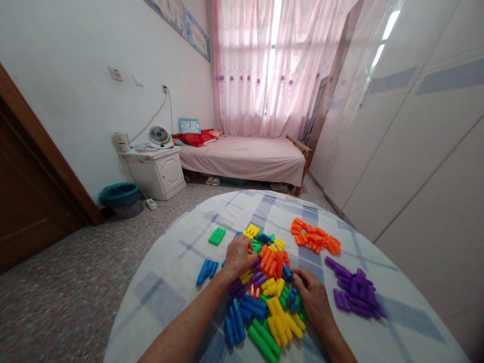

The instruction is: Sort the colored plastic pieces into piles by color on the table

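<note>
A mixed pile of coloured plastic blocks (270, 282) lies in the middle of a round table covered with a checked cloth (174, 282). My left hand (239, 256) rests on the pile's upper left, fingers curled down into the blocks. My right hand (312, 297) lies at the pile's right edge, fingers bent against blue and green blocks. What either hand grips is hidden. An orange heap (315, 237) sits at the far right and a purple heap (355, 292) at the right. A green block (217, 235) and a blue block (207, 270) lie apart on the left.
Beyond the table stand a pink bed (245, 156), a white bedside cabinet (155, 171) with a small fan (159, 136), and a teal basin (120, 194) on the speckled floor. White wardrobe doors (408, 126) line the right; a brown door (30, 191) is at left.
</note>
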The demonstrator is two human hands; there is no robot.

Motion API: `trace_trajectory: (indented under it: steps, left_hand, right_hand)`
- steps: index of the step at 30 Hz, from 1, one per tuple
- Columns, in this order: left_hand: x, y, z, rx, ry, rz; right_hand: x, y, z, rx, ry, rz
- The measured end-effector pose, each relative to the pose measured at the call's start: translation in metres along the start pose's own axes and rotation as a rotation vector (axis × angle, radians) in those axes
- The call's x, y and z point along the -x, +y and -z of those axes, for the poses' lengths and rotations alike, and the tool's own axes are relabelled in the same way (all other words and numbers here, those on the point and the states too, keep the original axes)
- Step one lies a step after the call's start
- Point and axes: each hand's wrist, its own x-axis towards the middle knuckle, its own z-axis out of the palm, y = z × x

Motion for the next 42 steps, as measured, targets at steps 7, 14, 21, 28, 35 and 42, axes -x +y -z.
trace_trajectory:
  steps: [7, 14, 21, 28, 35, 42]
  left_hand:
    - [-0.003, -0.024, 0.013, 0.214, 0.146, 0.045]
    - [-0.019, -0.081, 0.035, 0.008, 0.266, 0.200]
    - [-0.022, -0.118, 0.033, -0.106, 0.199, 0.299]
    - [-0.026, -0.080, 0.035, -0.159, 0.150, 0.070]
    - [-0.050, -0.035, 0.007, -0.162, -0.111, -0.101]
    - [-0.066, -0.023, -0.007, -0.216, -0.270, -0.110]
  right_hand:
    - [0.000, 0.003, -0.002, -0.012, -0.017, -0.017]
    - [-0.001, 0.005, -0.003, -0.006, 0.003, -0.001]
    - [-0.001, 0.004, -0.001, 0.001, 0.002, 0.018]
    - [-0.001, 0.003, -0.002, 0.010, 0.005, 0.007]
    - [0.000, 0.002, 0.000, 0.001, 0.011, 0.017]
    - [0.000, -0.001, 0.000, -0.011, 0.032, 0.026]
